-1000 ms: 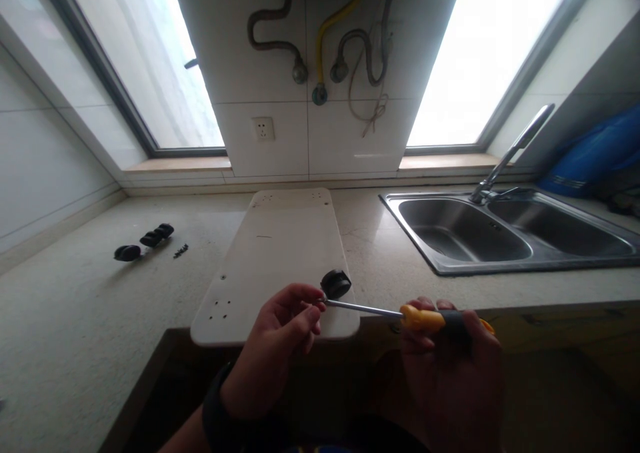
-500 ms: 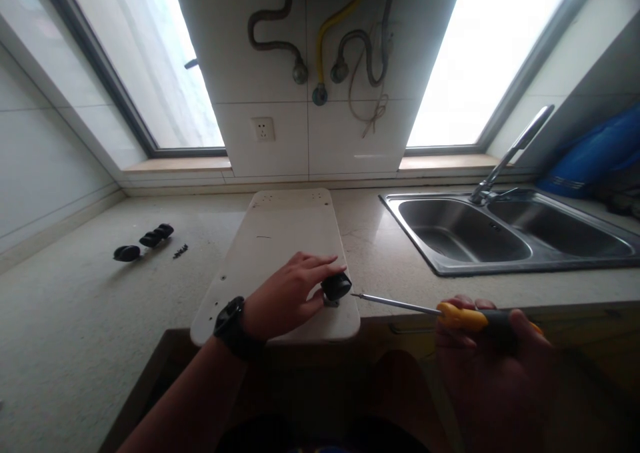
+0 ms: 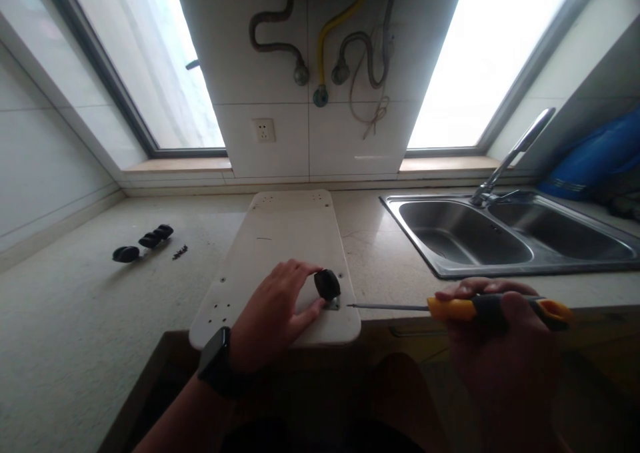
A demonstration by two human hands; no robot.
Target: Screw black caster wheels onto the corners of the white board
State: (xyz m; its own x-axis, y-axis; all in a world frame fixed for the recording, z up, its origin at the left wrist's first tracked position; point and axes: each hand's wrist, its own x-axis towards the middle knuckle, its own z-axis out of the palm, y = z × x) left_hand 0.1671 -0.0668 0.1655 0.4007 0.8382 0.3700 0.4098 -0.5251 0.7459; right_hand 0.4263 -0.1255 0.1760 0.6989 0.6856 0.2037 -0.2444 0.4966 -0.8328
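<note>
Near the front right corner of a white board (image 3: 295,230) stands a black caster wheel (image 3: 327,284), its metal plate against the board. My left hand (image 3: 280,303), with a dark watch on the wrist, grips the caster between thumb and fingertips. In my right hand (image 3: 500,346) is a screwdriver (image 3: 453,308) with a yellow and black handle, fingers wrapped round it. Its shaft points left, and the tip sits just right of the caster's plate, apart from it. Several small holes show in the board's corners.
More black casters (image 3: 126,254) lie on the countertop (image 3: 80,306) at the left, beside a few small dark screws (image 3: 180,252). A double steel sink (image 3: 440,271) with a faucet (image 3: 515,153) is at the right. The board's front end juts past the counter edge.
My left hand has shifted slightly left and turned the caster, so its metal plate shows more. The screwdriver has levelled out and its tip has moved slightly left and down.
</note>
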